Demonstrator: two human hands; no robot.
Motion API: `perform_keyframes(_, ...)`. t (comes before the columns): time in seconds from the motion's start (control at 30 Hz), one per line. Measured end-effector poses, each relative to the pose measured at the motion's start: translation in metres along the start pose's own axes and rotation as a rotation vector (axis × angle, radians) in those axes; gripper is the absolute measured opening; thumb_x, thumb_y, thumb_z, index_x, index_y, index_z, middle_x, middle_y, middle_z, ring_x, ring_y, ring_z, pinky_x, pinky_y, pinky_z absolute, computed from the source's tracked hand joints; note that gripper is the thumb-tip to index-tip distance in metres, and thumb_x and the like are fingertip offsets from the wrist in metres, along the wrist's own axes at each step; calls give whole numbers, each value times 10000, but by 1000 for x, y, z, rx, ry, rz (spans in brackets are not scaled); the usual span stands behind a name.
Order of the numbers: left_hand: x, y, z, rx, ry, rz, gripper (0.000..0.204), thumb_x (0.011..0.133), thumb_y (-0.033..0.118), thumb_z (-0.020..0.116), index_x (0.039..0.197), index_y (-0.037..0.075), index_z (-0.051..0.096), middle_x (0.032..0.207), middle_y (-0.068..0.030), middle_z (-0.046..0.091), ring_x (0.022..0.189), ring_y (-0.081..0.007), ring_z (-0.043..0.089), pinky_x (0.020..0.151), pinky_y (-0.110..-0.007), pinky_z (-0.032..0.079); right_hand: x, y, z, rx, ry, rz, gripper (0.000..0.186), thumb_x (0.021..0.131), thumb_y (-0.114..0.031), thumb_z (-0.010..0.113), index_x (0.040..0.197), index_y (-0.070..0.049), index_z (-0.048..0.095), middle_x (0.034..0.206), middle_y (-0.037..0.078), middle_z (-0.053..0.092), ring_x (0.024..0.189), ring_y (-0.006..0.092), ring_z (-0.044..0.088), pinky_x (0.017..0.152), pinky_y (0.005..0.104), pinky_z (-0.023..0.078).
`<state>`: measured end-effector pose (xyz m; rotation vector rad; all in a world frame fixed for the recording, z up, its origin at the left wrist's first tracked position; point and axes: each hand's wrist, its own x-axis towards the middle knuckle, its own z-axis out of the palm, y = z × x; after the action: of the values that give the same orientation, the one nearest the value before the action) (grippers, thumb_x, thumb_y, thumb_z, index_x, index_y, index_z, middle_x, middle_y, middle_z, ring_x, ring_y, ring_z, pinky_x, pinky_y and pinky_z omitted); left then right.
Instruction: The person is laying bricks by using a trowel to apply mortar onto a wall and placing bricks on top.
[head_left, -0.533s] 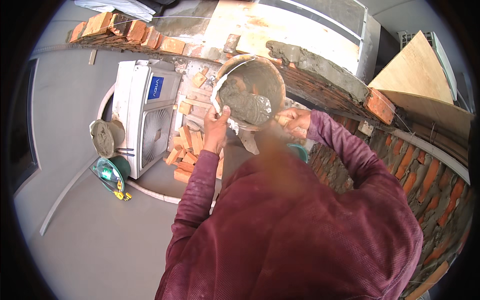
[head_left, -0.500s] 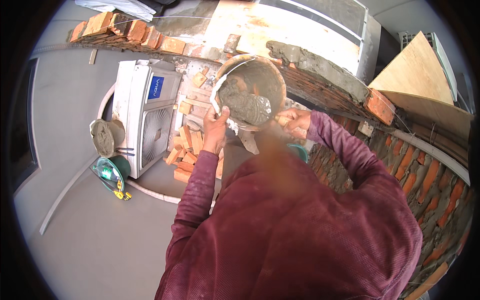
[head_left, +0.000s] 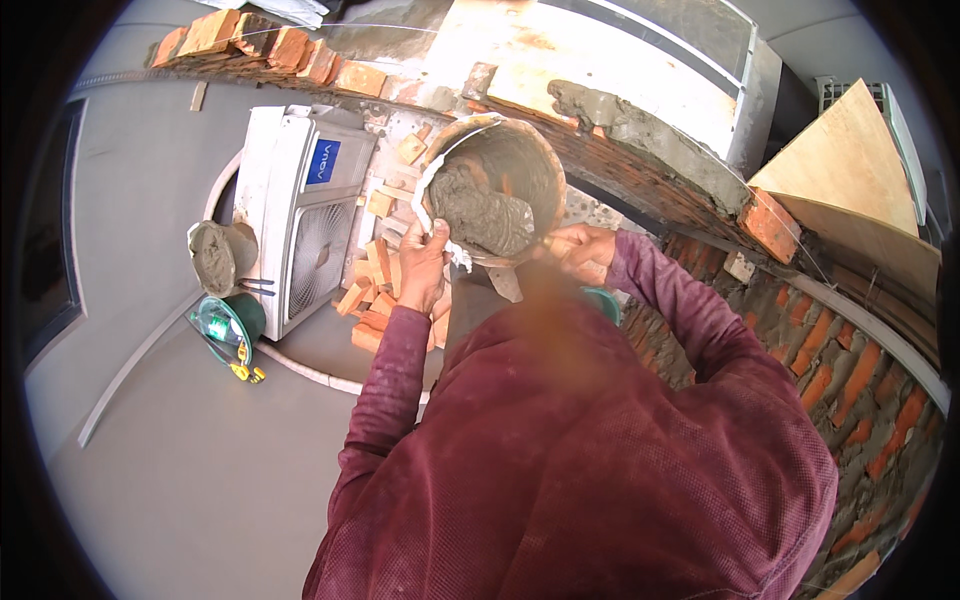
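Observation:
A mortar-smeared bucket (head_left: 548,165) is held tilted in front of me, its mouth facing up toward me. Grey wet mortar (head_left: 465,195) lies along its inner left side. My left hand (head_left: 424,265) grips the lower left rim, thumb on top, beside a ragged white strip (head_left: 425,190) along the edge. At the lower right rim my right hand (head_left: 585,250) is closed around the handle of a trowel. The trowel blade (head_left: 512,228), coated in mortar, rests inside the bucket; part of the handle is hidden by the fingers.
Loose bricks (head_left: 372,300) lie beyond my left forearm, by a white air-conditioner unit (head_left: 300,220). A mortar-filled pail (head_left: 212,258) and a green bucket (head_left: 232,325) stand left of it. A low brick wall (head_left: 640,125) topped with mortar runs ahead, with a taut string. Plywood (head_left: 840,160) leans at right.
The view has shifted slightly. The trowel blade, shiny before, now looks duller and covered with mortar. Both hands keep their holds.

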<state>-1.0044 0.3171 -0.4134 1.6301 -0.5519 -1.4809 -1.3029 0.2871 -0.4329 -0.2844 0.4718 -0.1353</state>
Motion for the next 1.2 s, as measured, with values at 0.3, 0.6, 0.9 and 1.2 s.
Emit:
perform_keyframes(0.3,7,7,-42,-45,64,-85,222,978,246,575,1157,114,567,906,70,545,677,-16,498,516,-185,441,-26,-28,-15,-196,89,-66,475,749,35,617,1201,111,491,589,-3,513,380,66,463,347,221,324)
perform_keyframes(0.6,30,-30,-69,-61,184,-144,217,972,327,573,1127,175,579,921,72,618,694,-25,574,514,-157,450,-70,-86,-33,-392,496,-177,490,750,68,619,1226,38,507,653,-8,519,403,73,489,353,218,375)
perform_keyframes(0.9,34,-54,-79,-97,140,-227,154,957,297,606,1045,173,584,854,78,592,674,-29,553,500,-170,453,8,-116,-46,-1606,1263,136,378,855,-70,548,1231,-48,510,973,205,660,885,362,660,789,466,543)
perform_keyframes(1.2,41,-40,-73,-186,81,-238,138,961,249,605,1037,137,583,840,57,601,581,-6,491,445,-154,378,10,-52,-12,-1494,1567,-309,201,892,-170,543,1046,-44,516,810,169,662,745,348,663,647,475,512)
